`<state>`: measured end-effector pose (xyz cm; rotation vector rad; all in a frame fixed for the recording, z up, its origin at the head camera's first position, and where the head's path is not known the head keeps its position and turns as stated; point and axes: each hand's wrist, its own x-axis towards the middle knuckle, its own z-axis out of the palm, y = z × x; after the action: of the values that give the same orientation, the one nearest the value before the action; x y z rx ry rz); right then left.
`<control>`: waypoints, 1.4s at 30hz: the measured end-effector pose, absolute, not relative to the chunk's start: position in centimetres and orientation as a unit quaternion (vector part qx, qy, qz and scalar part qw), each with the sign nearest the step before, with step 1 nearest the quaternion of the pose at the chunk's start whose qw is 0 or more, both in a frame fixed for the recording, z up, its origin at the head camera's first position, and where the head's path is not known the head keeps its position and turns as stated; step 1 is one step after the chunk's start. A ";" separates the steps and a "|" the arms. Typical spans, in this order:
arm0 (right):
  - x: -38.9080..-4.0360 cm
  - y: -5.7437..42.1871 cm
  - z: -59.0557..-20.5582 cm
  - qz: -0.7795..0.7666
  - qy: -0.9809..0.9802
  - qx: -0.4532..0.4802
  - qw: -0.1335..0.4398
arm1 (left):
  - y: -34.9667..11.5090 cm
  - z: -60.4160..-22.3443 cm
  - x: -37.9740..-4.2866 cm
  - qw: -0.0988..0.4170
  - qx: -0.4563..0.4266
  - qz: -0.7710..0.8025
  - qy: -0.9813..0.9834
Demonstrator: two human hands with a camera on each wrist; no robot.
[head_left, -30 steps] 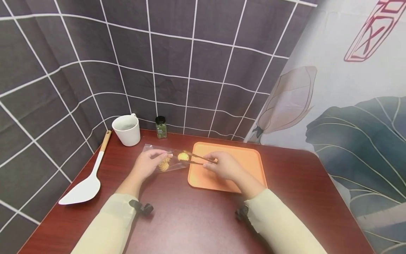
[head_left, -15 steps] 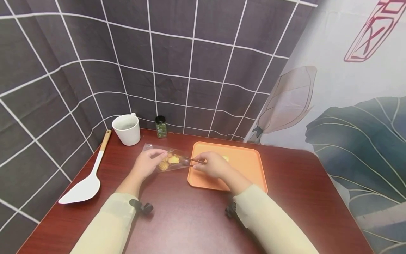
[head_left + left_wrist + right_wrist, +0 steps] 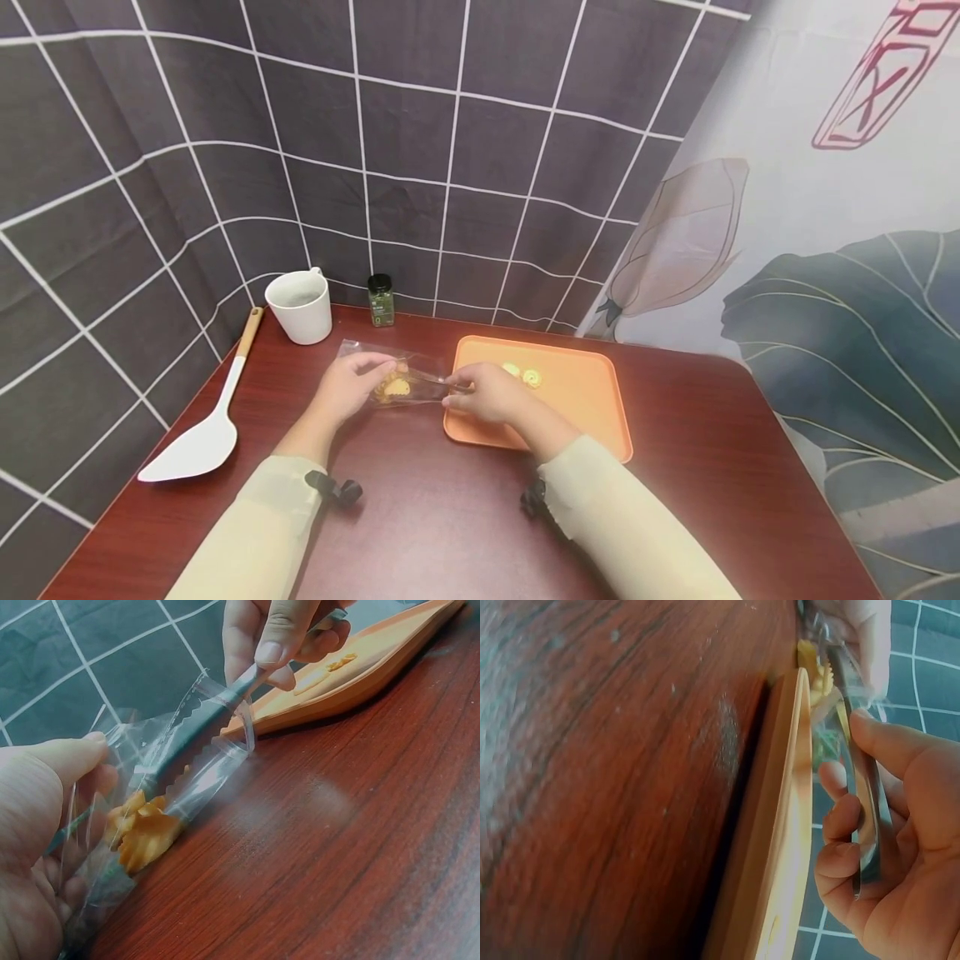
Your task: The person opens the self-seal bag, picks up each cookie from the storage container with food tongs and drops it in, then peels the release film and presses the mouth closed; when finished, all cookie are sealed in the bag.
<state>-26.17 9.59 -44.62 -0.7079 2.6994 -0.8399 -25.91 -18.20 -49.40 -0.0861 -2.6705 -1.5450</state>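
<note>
My left hand [image 3: 352, 385] holds a clear plastic bag [image 3: 214, 769] by its side, thumb and fingers pinching the film. Inside the bag are several golden swirl cookies [image 3: 150, 832], partly hidden by my fingers in the head view. My right hand [image 3: 483, 393] grips metal tongs [image 3: 862, 780], fingers curled round the arms. In the left wrist view the tongs run through the bag's mouth, their far end by the cookies; whether they still clasp one I cannot tell. Two pale yellow cookies [image 3: 532, 378] lie on the orange tray [image 3: 585, 408], beneath and behind my right hand.
A white mug [image 3: 300, 308] and a green-labelled jar [image 3: 381, 302] with a black lid stand at the back left. Along the left edge lies a white spatula [image 3: 198, 446] with a wooden handle. A grey tiled-pattern curtain [image 3: 405, 167] hangs behind the dark red table [image 3: 427, 517].
My right hand has moved left, carrying a cookie in the tongs from the bag's mouth into the bag. The two cookies on the tray have come into view. My left hand has stayed put.
</note>
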 end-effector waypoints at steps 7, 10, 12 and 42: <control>-25.9 9.1 -44.7 -0.289 0.919 -0.236 0.126 | -18.3 -49.4 -25.9 0.027 -0.034 -0.509 -0.860; -25.8 9.2 -44.7 -0.286 0.921 -0.235 0.125 | -18.3 -49.4 -25.9 0.026 -0.035 -0.508 -0.860; -25.8 9.3 -44.6 -0.289 0.920 -0.231 0.127 | -18.2 -49.5 -25.9 0.027 -0.034 -0.505 -0.862; -22.8 20.4 -44.1 -0.298 0.944 -0.141 0.026 | -18.2 -49.7 -26.1 0.035 -0.036 -0.506 -0.861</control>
<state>-22.79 20.37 -44.10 -0.4364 2.9173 -0.9217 -26.10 -18.22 -49.66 -0.1107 -2.6477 -1.5547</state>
